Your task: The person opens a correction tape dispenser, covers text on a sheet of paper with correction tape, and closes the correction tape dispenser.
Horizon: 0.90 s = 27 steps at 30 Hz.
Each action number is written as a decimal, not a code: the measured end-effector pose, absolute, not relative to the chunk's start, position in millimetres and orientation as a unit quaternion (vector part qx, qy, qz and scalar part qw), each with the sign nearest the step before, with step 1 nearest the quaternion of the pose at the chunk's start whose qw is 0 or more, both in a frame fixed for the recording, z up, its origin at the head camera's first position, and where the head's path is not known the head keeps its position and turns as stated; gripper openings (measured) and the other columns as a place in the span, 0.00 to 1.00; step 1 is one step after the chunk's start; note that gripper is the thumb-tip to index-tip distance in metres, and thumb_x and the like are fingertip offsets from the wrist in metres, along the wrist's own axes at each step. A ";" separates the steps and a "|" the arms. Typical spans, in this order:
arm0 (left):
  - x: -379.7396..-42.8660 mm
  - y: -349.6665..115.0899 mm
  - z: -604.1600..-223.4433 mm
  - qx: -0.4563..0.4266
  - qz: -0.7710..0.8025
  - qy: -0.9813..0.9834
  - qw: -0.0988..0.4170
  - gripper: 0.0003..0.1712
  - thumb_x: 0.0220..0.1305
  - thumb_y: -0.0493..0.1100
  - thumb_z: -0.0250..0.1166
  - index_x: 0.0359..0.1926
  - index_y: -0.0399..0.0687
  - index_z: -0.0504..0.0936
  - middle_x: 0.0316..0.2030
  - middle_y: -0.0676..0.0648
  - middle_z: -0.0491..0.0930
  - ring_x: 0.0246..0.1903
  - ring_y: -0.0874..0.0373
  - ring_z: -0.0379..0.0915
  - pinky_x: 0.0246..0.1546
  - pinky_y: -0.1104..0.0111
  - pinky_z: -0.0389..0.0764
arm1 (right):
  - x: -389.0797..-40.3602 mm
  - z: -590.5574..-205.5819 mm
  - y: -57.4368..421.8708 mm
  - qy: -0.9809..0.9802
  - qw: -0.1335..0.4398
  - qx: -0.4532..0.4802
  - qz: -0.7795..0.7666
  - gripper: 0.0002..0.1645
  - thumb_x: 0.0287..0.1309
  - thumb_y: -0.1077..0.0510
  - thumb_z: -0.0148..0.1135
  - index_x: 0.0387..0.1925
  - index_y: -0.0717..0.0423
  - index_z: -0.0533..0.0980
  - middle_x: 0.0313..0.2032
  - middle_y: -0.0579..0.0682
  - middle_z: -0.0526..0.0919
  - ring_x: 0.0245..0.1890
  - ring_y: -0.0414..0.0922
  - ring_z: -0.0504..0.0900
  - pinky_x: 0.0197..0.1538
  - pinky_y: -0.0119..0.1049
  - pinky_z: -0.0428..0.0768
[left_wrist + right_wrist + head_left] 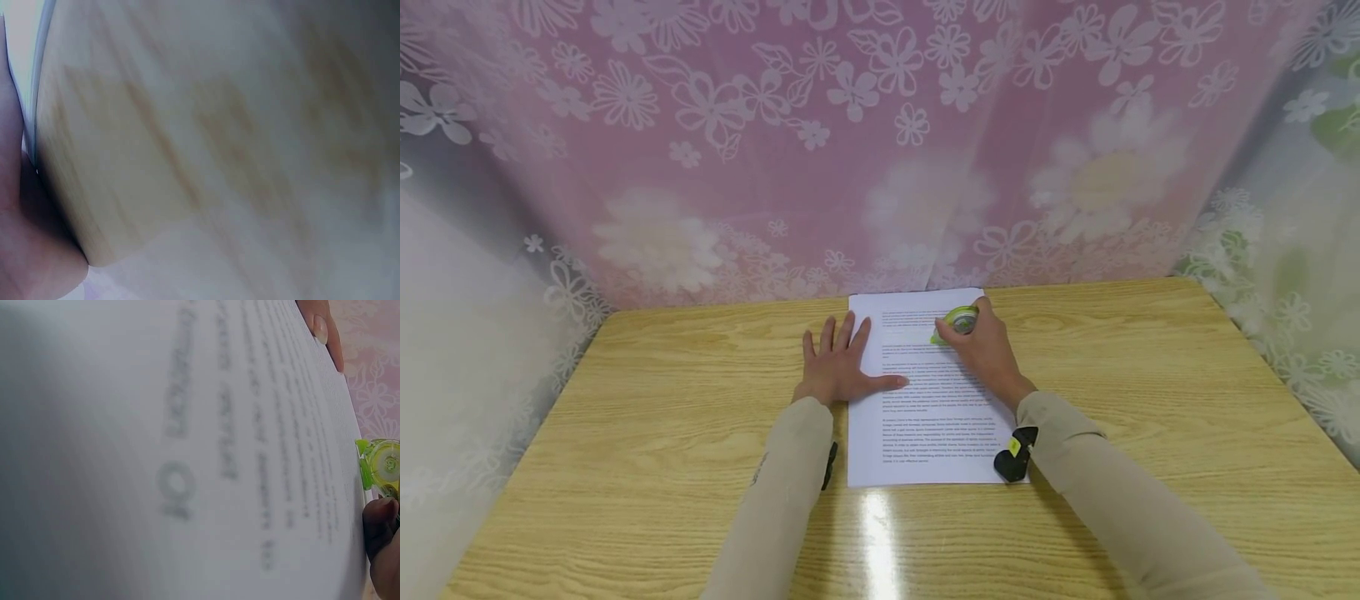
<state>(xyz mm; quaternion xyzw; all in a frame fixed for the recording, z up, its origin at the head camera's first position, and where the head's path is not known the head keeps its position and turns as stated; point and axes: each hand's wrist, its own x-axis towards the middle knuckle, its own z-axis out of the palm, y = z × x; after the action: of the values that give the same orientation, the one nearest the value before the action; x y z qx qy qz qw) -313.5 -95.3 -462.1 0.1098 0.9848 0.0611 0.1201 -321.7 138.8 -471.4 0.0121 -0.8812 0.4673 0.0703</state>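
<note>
A printed sheet of paper (917,475) lies on the wooden table, its lines of text running across it. My left hand (838,371) rests spread on its left edge, the thumb reaching over the text. In my right hand (992,354) is a green correction tape (961,319), pinched between thumb and fingers, its tip down at the upper right text. The right wrist view shows the correction tape (382,464) at the paper's far edge, with the right thumb (381,519) below it. Only part of my left hand (31,250) enters the left wrist view.
The wooden table (662,433) extends to both sides of the paper. A pink floral curtain (820,192) hangs along the table's back edge, with pale floral cloth (460,333) at the left side. A dark wrist device (1017,457) overlaps the paper's lower right corner.
</note>
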 end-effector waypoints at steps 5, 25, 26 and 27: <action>-313.1 -95.6 -462.4 0.109 0.059 0.985 0.119 0.69 0.39 0.90 0.46 0.76 0.63 0.35 0.75 0.51 0.29 0.72 0.46 0.23 0.64 0.42 0.28 | -321.3 -471.7 141.0 -0.879 0.070 0.016 0.471 0.33 0.58 0.45 0.65 0.50 0.64 0.62 0.39 0.59 0.76 0.35 0.50 0.78 0.37 0.41 0.77; -313.8 -95.1 -463.2 0.110 0.060 0.984 0.126 0.69 0.38 0.90 0.45 0.76 0.64 0.34 0.74 0.51 0.28 0.72 0.46 0.20 0.64 0.42 0.26 | -318.9 -471.7 147.2 -0.874 0.080 0.004 0.479 0.32 0.59 0.45 0.64 0.50 0.63 0.62 0.38 0.58 0.75 0.33 0.50 0.78 0.34 0.40 0.76; -314.2 -95.3 -463.4 0.110 0.062 0.984 0.126 0.69 0.38 0.90 0.45 0.76 0.64 0.34 0.74 0.51 0.28 0.72 0.46 0.20 0.64 0.42 0.26 | -318.9 -471.8 147.5 -0.874 0.080 0.004 0.480 0.32 0.59 0.45 0.64 0.50 0.63 0.62 0.38 0.59 0.75 0.32 0.50 0.78 0.34 0.40 0.76; -314.9 -95.6 -464.5 0.110 0.064 0.984 0.125 0.69 0.39 0.90 0.45 0.76 0.64 0.34 0.74 0.51 0.28 0.72 0.46 0.20 0.64 0.42 0.26 | -318.9 -471.6 147.7 -0.873 0.079 0.005 0.481 0.32 0.59 0.45 0.64 0.51 0.63 0.62 0.38 0.59 0.75 0.33 0.50 0.78 0.34 0.40 0.76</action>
<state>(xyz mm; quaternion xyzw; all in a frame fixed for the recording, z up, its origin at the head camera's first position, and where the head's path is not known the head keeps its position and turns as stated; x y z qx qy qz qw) -314.9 -95.6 -464.5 0.1101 0.9839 0.0645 0.1251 -318.9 147.7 -471.6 0.0052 -0.8731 0.4809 0.0794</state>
